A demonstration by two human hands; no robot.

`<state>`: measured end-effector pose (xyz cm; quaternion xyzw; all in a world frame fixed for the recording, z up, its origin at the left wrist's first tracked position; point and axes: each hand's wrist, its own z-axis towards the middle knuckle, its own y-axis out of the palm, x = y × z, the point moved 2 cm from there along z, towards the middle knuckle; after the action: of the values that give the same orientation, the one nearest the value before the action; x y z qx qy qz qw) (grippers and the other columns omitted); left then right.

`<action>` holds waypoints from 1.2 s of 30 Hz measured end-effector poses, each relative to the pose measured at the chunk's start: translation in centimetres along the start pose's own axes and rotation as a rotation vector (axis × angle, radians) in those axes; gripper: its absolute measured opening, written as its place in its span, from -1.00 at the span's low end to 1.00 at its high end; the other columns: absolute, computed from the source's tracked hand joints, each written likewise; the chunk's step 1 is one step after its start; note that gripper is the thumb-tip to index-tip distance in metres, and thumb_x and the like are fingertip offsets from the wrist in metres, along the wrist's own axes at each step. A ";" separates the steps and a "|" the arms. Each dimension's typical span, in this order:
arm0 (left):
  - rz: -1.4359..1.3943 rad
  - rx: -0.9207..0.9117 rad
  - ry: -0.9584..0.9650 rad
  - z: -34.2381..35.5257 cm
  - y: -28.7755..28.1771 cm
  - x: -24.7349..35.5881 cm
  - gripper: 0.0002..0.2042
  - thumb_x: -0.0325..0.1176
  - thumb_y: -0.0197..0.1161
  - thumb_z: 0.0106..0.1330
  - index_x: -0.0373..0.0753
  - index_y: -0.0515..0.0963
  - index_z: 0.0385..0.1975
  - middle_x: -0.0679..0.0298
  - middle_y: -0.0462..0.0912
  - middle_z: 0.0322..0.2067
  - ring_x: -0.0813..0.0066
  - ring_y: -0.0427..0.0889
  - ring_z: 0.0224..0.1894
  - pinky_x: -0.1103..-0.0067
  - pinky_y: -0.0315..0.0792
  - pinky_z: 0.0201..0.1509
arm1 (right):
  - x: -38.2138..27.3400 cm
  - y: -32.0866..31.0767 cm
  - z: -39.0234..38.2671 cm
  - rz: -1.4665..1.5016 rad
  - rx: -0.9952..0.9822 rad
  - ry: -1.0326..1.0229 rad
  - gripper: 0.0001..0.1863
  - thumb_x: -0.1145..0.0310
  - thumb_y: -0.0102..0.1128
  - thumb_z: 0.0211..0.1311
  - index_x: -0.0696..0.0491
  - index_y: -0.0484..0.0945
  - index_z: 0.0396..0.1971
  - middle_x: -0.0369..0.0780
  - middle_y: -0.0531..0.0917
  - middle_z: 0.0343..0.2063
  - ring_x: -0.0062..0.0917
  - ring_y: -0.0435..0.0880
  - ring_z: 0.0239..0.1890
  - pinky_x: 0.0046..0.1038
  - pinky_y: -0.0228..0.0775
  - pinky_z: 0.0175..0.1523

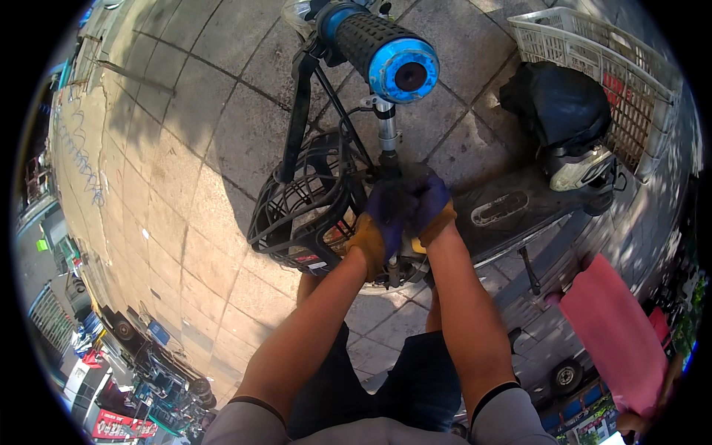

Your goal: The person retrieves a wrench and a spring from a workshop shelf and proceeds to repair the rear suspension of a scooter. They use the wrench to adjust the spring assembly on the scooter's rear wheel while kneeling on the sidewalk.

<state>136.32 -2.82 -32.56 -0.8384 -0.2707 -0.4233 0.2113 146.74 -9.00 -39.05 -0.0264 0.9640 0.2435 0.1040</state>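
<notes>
Sunlit paving tiles (178, 178) surround a black basket (347, 199). Both forearms reach forward, converging just right of the basket, where the gloved left hand (387, 211) and right hand (430, 204) press together, fingers curled; whether they grasp anything cannot be told. A scooter's silver post (387, 130) and dark footboard (500, 211) lie right of the basket.

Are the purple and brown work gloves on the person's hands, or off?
On: purple covers the left hand and right hand, with brown cuffs visible on both.
</notes>
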 end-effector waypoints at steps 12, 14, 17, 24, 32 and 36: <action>0.075 -0.181 0.142 3.0 -1.9 -0.5 -0.39 -0.59 0.18 0.27 -0.17 0.19 0.34 0.15 0.64 -0.02 0.32 0.61 0.05 0.51 0.45 0.15 | 3.6 2.1 -2.8 0.039 -0.085 -0.180 -0.78 0.35 0.11 0.22 0.08 0.64 -0.20 -0.24 0.66 -0.29 -0.55 0.64 -0.17 -0.51 0.47 0.04; -0.059 -0.093 0.079 2.4 -2.0 0.8 -0.49 -0.49 0.18 0.31 -0.20 0.28 0.27 0.17 0.65 -0.04 0.39 0.61 0.00 0.54 0.45 0.12 | 2.3 0.1 -1.7 -0.310 -0.106 -0.260 -0.79 0.36 0.12 0.20 0.08 0.65 -0.23 -0.26 0.65 -0.37 -0.54 0.64 -0.25 -0.51 0.49 -0.06; -0.526 0.084 -0.253 0.4 -0.2 0.1 -0.71 -0.31 0.18 0.37 -0.25 0.53 0.03 0.22 0.66 -0.13 0.49 0.60 -0.10 0.60 0.46 0.02 | 0.6 -1.0 -1.4 -0.370 -0.104 -0.175 -0.82 0.34 0.08 0.18 0.06 0.64 -0.35 -0.31 0.57 -0.54 -0.52 0.57 -0.47 -0.52 0.45 -0.31; -0.735 -0.077 -0.907 7.3 0.5 -3.8 -0.81 -0.17 0.18 0.39 -0.11 0.61 -0.21 0.28 0.69 -0.25 0.42 0.63 -0.24 0.48 0.50 -0.29 | 0.5 0.7 -2.0 0.217 -0.071 0.204 -0.85 0.34 -0.02 0.16 0.01 0.53 -0.49 -0.37 0.36 -0.70 -0.60 0.26 -0.73 -0.56 0.08 -0.61; -0.617 -0.025 -0.972 9.5 0.5 -4.3 -0.80 -0.19 0.14 0.43 -0.15 0.61 -0.18 0.26 0.70 -0.25 0.42 0.66 -0.27 0.46 0.54 -0.26 | 0.8 2.4 -3.8 0.209 -0.001 0.216 -0.86 0.35 -0.01 0.15 -0.04 0.54 -0.36 -0.39 0.37 -0.66 -0.61 0.26 -0.72 -0.57 0.04 -0.62; -0.561 -0.034 -0.938 9.4 0.3 -3.4 -0.79 -0.22 0.12 0.46 -0.19 0.60 -0.15 0.25 0.71 -0.25 0.42 0.68 -0.28 0.47 0.56 -0.22 | 2.3 1.2 -3.5 0.210 -0.011 0.187 -0.78 0.30 -0.02 0.26 -0.01 0.59 -0.22 -0.33 0.56 -0.51 -0.58 0.47 -0.56 -0.56 0.20 -0.52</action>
<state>140.40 1.46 -40.62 -0.8362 -0.5422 -0.0484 -0.0665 143.72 -9.60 -35.93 0.0514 0.9655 0.2550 -0.0126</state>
